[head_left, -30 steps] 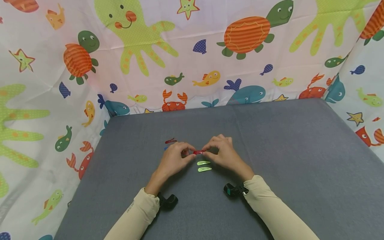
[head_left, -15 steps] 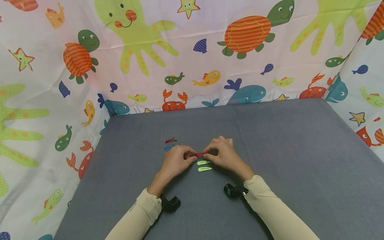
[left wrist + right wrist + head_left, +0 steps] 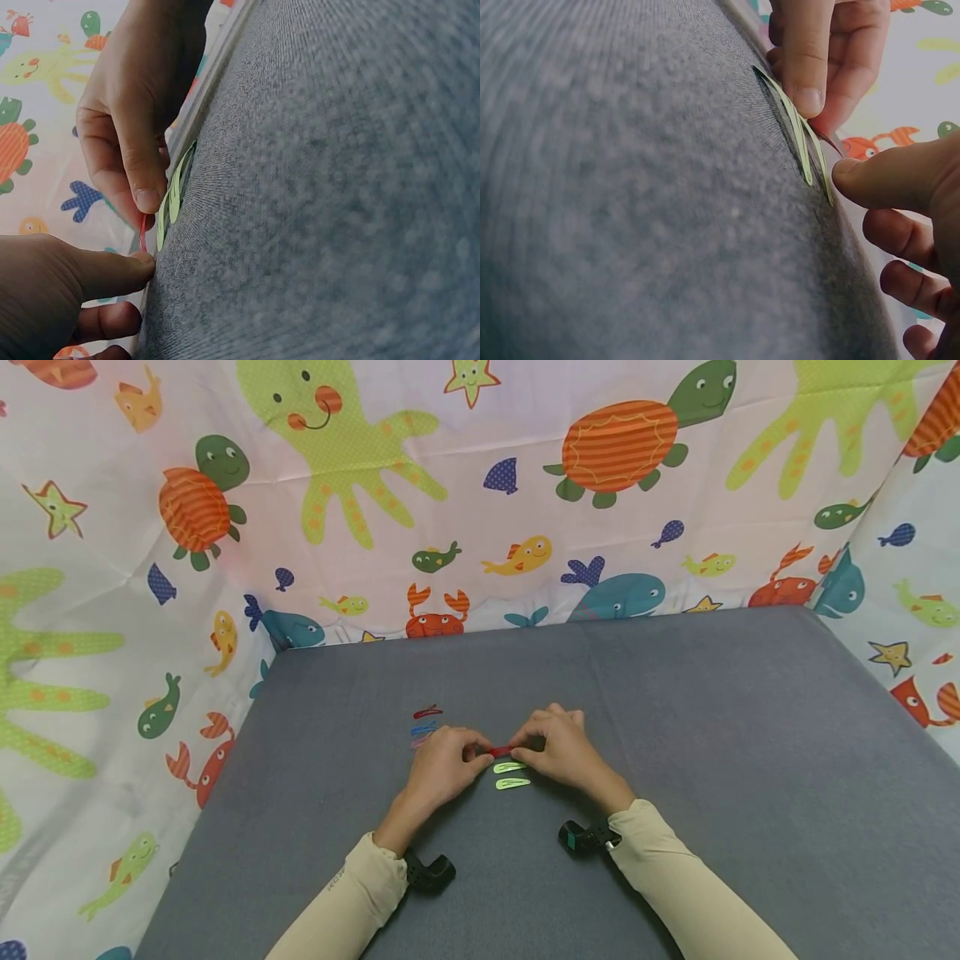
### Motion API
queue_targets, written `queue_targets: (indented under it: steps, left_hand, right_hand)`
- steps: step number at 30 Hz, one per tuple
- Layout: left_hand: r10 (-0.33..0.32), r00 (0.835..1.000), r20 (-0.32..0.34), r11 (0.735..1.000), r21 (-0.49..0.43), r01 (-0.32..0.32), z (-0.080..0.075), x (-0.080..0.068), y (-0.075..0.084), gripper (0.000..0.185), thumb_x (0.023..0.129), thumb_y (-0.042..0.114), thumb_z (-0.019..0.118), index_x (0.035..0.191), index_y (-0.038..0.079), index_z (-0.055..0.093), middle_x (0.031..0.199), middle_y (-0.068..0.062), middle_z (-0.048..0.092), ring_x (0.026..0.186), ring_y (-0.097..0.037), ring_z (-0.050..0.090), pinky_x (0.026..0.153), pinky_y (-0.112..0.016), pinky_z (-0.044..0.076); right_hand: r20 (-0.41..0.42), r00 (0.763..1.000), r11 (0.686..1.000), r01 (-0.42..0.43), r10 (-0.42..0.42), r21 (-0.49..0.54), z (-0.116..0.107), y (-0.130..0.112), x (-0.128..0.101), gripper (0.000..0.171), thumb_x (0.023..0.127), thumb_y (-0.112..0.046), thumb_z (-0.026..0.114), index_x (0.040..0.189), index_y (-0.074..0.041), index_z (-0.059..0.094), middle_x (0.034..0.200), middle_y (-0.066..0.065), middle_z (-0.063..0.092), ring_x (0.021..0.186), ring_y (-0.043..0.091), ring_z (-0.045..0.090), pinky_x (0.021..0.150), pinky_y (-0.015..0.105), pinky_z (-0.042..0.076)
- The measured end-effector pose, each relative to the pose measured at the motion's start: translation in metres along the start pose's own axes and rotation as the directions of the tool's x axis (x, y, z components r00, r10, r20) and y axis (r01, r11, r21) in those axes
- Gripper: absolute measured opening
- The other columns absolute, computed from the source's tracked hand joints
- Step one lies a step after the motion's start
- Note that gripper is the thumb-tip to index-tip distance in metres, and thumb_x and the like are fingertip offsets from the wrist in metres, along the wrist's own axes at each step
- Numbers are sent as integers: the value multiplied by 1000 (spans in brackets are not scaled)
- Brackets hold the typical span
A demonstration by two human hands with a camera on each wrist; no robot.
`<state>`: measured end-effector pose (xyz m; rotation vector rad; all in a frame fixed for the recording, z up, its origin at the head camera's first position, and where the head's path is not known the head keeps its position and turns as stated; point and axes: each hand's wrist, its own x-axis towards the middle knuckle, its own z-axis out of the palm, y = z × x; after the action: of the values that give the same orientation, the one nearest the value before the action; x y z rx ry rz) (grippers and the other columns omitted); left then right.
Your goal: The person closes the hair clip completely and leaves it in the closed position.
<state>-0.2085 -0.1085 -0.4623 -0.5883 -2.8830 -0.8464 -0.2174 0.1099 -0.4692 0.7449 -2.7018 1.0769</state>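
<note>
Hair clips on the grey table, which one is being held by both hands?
The red hair clip, pinched between the left hand and right hand. The two green clips lie just below it, three more lie left.

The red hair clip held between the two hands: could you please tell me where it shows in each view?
Head: red hair clip at centre, pinched between the hands, just beyond the two green clips.
Left wrist: a thin red sliver at lower left, beside the green clips.
Right wrist: a dark red tip at upper right.
Shared landmark: the green clips.
</note>
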Motion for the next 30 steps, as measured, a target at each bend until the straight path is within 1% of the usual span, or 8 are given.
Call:
queue_targets:
  steps: [4, 10, 14, 21, 30]
  left_hand:
    - [-1, 1000, -6, 1000, -8, 1, 1, 0, 0, 9, 89, 25, 80, 98, 22, 81, 66, 11, 58, 65, -6, 47, 61, -27, 36]
    - [-10, 1000, -28, 1000, -7, 10, 2, -1, 0, 6, 89, 25, 79, 95, 25, 81, 66, 12, 57, 64, -6, 46, 59, -26, 36]
    - [-23, 999, -23, 1000, -6, 23, 2, -1, 1, 5, 90, 25, 79, 94, 25, 81, 66, 11, 56, 63, -6, 46, 57, -26, 35]
    - [-32, 999, -12, 999, -4, 32, 3, -1, 1, 6, 90, 25, 79, 95, 25, 81, 67, 10, 56, 63, -7, 46, 57, -26, 35]
    - [-35, 999, -19, 999, -12, 35, 4, -1, 1, 5, 89, 25, 79, 94, 24, 81, 67, 10, 56, 64, -7, 45, 58, -26, 35]
  right_hand:
    - [-1, 1000, 1000, -2, 2, -7, 1, 0, 0, 7, 82, -20, 85, 88, -23, 82, 86, -7, 70, 81, 13, 46, 84, 44, 21]
    - [-3, 1000, 1000, -7, 7, -16, 1, 1, -1, 8, 82, -19, 85, 88, -23, 82, 87, -7, 71, 81, 13, 46, 84, 45, 22]
    - [3, 1000, 1000, -13, 13, -16, 2, 1, -1, 8, 82, -19, 85, 89, -23, 82, 87, -6, 71, 81, 14, 46, 84, 45, 22]
    - [11, 1000, 1000, -26, 26, -14, 2, 1, -1, 8, 83, -19, 85, 90, -22, 82, 89, -5, 72, 83, 14, 46, 84, 46, 21]
    - [10, 999, 999, -32, 32, -19, 4, 2, -1, 9, 83, -19, 85, 90, -20, 81, 88, -5, 71, 81, 14, 44, 84, 46, 21]
